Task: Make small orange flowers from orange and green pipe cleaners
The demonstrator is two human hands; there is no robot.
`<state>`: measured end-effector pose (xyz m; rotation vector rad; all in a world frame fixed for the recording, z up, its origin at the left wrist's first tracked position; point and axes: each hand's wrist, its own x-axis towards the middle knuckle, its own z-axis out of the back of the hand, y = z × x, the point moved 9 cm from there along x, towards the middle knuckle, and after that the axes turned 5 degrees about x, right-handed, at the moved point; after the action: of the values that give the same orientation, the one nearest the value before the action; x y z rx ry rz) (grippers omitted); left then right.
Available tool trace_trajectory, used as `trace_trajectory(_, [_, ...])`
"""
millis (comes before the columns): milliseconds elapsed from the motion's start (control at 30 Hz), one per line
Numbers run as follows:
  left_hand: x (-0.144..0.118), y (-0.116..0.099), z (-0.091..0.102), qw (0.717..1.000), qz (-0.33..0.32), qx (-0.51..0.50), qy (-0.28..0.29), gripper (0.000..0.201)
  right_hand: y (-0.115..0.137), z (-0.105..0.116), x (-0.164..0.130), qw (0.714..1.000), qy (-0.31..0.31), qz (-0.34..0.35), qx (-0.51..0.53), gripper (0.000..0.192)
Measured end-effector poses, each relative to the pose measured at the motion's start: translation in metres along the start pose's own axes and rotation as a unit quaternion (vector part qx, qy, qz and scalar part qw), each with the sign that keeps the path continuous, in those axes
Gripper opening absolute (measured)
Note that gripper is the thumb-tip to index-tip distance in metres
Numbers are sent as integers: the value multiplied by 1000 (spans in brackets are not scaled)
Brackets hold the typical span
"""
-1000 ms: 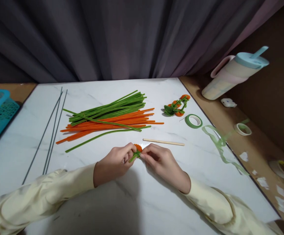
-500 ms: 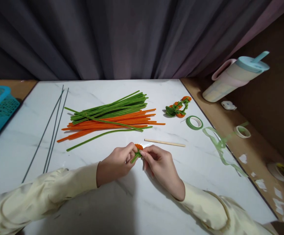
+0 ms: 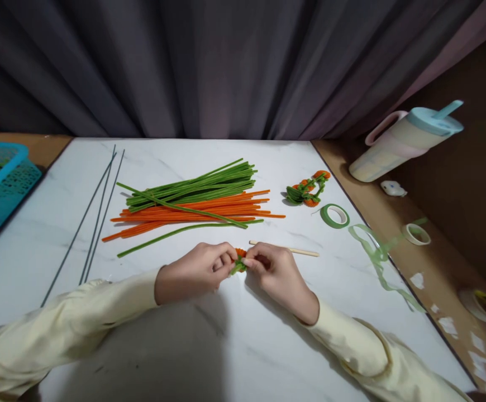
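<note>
Between my hands is a small orange and green pipe-cleaner piece [image 3: 239, 264], partly hidden by the fingers. My left hand [image 3: 199, 269] pinches it from the left. From the right, my right hand [image 3: 279, 274] grips it between thumb and forefinger. Just beyond lie a bundle of orange pipe cleaners [image 3: 201, 213] and a bundle of green pipe cleaners [image 3: 196, 186]. One loose green pipe cleaner [image 3: 176, 230] lies in front of them. A thin wooden stick [image 3: 305, 252] rests behind my right hand, which covers part of it.
Finished orange and green pieces [image 3: 308, 190] sit at the back right near a green tape roll [image 3: 335, 216]. Loose green tape [image 3: 379, 262] trails over the table's right edge. Dark wires [image 3: 98, 223] lie left, beside a blue basket [image 3: 0, 190]. A tumbler [image 3: 406, 142] stands right.
My left hand has shifted slightly left and up, its fingers now beside the piece. The green strands look shorter and more bunched. The whole view has shifted slightly.
</note>
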<state>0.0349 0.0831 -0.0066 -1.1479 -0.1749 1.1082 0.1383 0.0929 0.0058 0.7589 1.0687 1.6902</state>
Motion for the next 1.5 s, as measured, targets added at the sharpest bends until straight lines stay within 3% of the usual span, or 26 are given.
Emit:
trace_trajectory(100, [-2, -4, 9, 1000, 3, 1, 17, 20, -11, -2, -2, 996, -1, -45, 72, 17])
trace_trajectory(200, [-2, -12, 10, 993, -62, 105, 4, 28, -15, -6, -4, 989, 4, -64, 133, 19])
trace_trajectory(300, [-5, -14, -3, 966, -134, 223, -10, 17, -18, -10, -5, 981, 17, -82, 173, 19])
trace_trajectory(500, [-6, 2, -21, 917, -71, 393, -5, 15, -26, -16, -6, 971, 33, -127, 199, 19])
trace_trajectory(667, [-6, 3, -25, 895, -46, 444, -3, 24, -26, -23, -8, 959, 48, -160, 229, 21])
trace_trajectory(900, [-5, 3, -33, 859, -18, 511, -16, 25, -24, -24, -14, 960, 8, -157, 231, 22])
trace_trajectory(1100, [-6, -4, -27, 860, -23, 507, -45, 24, -15, -17, -14, 976, -1, -94, 196, 13])
trace_trajectory(1200, [-7, -11, -24, 866, -47, 494, -59, 24, 3, -8, -14, 994, -5, 28, 107, 10])
trace_trajectory(1300, [-7, -12, -23, 868, -55, 491, -50, 24, 20, -6, -18, 990, 0, 132, 44, 15])
trace_trajectory(1500, [-5, -7, -30, 856, -62, 512, -14, 20, 21, -8, -17, 988, 3, 145, 50, 16])
